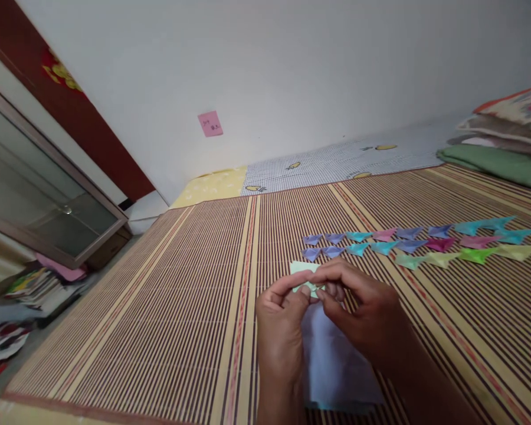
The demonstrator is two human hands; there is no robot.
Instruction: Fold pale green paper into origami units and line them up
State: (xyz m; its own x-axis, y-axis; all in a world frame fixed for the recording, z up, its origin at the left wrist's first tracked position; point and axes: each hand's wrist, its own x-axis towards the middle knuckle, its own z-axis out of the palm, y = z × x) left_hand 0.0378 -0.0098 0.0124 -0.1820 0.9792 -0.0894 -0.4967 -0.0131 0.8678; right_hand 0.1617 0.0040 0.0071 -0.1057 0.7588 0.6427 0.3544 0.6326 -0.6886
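Between my fingertips is a small piece of pale green paper, partly hidden behind the fingers. My left hand pinches its left side with thumb and forefinger. From the right, my right hand grips the same paper, its thumb close to the left thumb. Below the hands lies a stack of pale lilac paper sheets on the striped bamboo mat. Beyond and to the right, several folded paper shapes in purple, blue, pink and green stand in rows.
A pink note is stuck on the white wall. Folded bedding and pillows are piled at the far right. At the left stand a glass-door cabinet and a pile of books, low beside the mat's edge.
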